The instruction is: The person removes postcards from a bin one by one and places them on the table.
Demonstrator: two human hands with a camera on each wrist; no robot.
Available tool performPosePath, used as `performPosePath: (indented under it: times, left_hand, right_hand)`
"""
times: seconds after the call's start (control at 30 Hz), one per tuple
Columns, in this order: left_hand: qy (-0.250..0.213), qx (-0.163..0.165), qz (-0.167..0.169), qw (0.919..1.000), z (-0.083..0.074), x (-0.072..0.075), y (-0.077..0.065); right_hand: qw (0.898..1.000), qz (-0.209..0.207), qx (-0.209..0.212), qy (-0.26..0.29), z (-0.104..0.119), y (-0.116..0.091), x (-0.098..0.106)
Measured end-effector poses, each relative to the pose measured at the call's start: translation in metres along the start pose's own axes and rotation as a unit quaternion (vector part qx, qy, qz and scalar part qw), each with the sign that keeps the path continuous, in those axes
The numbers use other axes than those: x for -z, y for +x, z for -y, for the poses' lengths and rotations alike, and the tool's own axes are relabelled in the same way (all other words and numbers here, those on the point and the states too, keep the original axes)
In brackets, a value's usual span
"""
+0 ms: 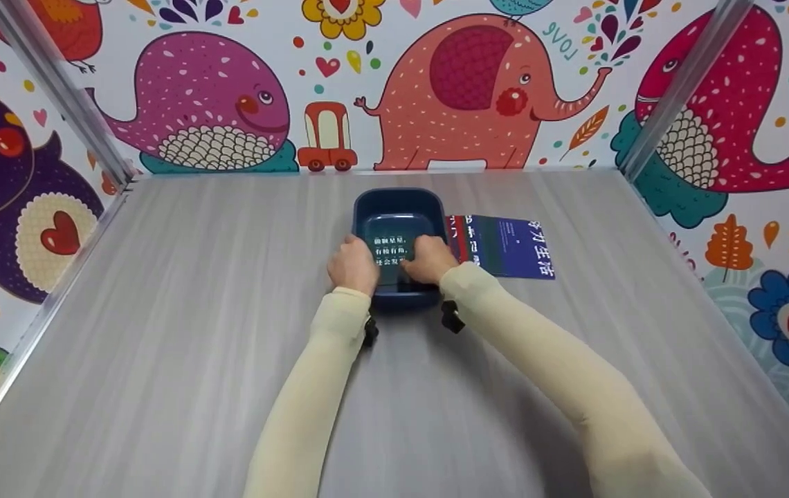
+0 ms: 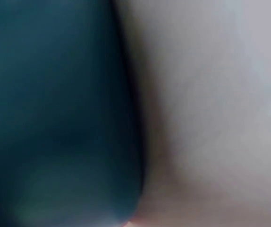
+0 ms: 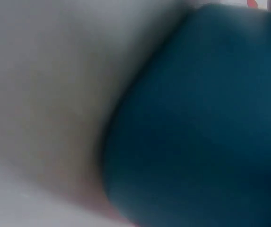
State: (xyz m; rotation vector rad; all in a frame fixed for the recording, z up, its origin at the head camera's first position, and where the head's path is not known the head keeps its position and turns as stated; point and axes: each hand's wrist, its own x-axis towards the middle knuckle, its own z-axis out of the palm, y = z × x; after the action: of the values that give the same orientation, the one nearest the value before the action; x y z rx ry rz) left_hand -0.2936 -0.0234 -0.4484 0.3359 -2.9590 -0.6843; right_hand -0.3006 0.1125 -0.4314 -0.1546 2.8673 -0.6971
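Observation:
A dark blue plastic bin (image 1: 400,300) stands on the table toward the back. At its left side my left hand (image 1: 354,266) grips the rim, fingers outside. My right hand (image 1: 432,260) grips the right side, thumb over the rim and fingers outside. Inside the bin lies a dark card (image 1: 389,247) with white printed characters, partly covered by the right thumb. Blurred and close up, the bin's outer wall (image 2: 55,104) fills the left part of the left wrist view. The same wall (image 3: 197,118) takes up the right of the right wrist view.
Right beside the bin lie flat printed sheets: a blue one (image 1: 522,249) with white characters and a red strip (image 1: 461,238) next to the bin. The grey wood-grain table (image 1: 180,311) ends at cartoon-printed walls (image 1: 339,83) with metal corner posts (image 1: 685,90).

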Motion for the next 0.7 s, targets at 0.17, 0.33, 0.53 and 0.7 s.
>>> performPosePath:
  times: [0.17,0.33,0.53,0.7]
  left_hand:
    - [-0.001,-0.003,0.001,1.0000,0.003,0.001,0.000]
    - [0.005,-0.004,-0.003,1.0000,0.004,0.000,0.000]
    - [0.000,-0.021,-0.019,0.9996,0.004,-0.001,0.000]
    - [-0.014,-0.018,-0.022,0.9995,0.004,-0.001,0.000]
  right_hand:
    - [0.999,0.010,-0.037,0.005,0.003,0.006,-0.006]
    - [0.999,0.022,-0.037,-0.002,0.004,0.009,-0.011]
    - [0.999,0.013,-0.040,0.010,0.004,0.009,-0.012]
    - [0.999,0.003,-0.033,0.005,0.004,0.011,-0.015]
